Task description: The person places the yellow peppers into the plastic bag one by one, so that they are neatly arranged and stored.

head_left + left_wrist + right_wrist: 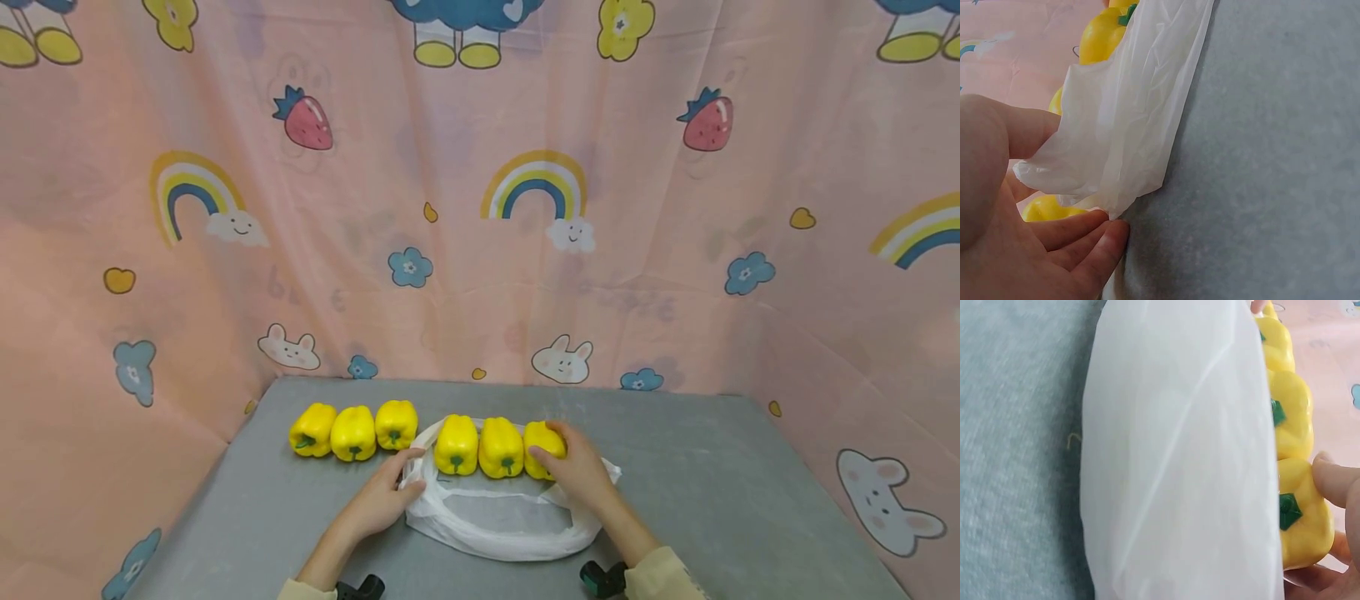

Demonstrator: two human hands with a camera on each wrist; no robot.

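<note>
A white plastic bag (517, 543) lies on the table with its mouth spread open in a ring. My left hand (381, 498) holds the bag's left edge, thumb and fingers around the thin plastic (1129, 112). At the bag's right side, my right hand (583, 473) grips a yellow bell pepper (540, 442), with the thumb on one side and fingers on the other; its green stem (1289, 511) faces the wearer. Left of it in a row, within the bag's far part, are two more yellow bell peppers, the middle one (501, 448) and the left one (456, 446).
Three more yellow bell peppers (353, 435) sit close together left of the bag. The grey tabletop (720, 492) extends on both sides. A pink patterned curtain (480, 308) hangs behind and along the sides of the table.
</note>
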